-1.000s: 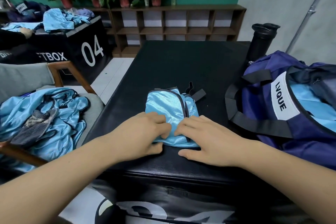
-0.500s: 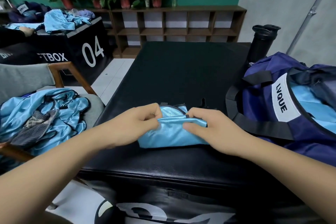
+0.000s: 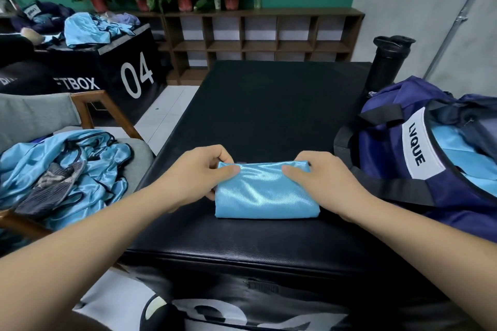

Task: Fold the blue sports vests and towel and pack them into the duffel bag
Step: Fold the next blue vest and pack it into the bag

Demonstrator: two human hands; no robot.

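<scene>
head view: left hand (image 3: 196,177) and right hand (image 3: 322,180) pinch the far corners of a folded vest (image 3: 265,196), thumbs on top, fingers curled behind its far edge. the vest lies flat on the black box (image 3: 269,105) between the hands. the open bag (image 3: 398,164) sits just right of the right hand, blue cloth inside. loose vests (image 3: 88,158) lie heaped on a chair (image 3: 32,115) left of the left hand.

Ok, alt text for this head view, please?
A left hand and right hand pinch the far corners of a folded blue vest on a black padded box. An open duffel bag sits right; unfolded vests heap on a chair left.
</scene>
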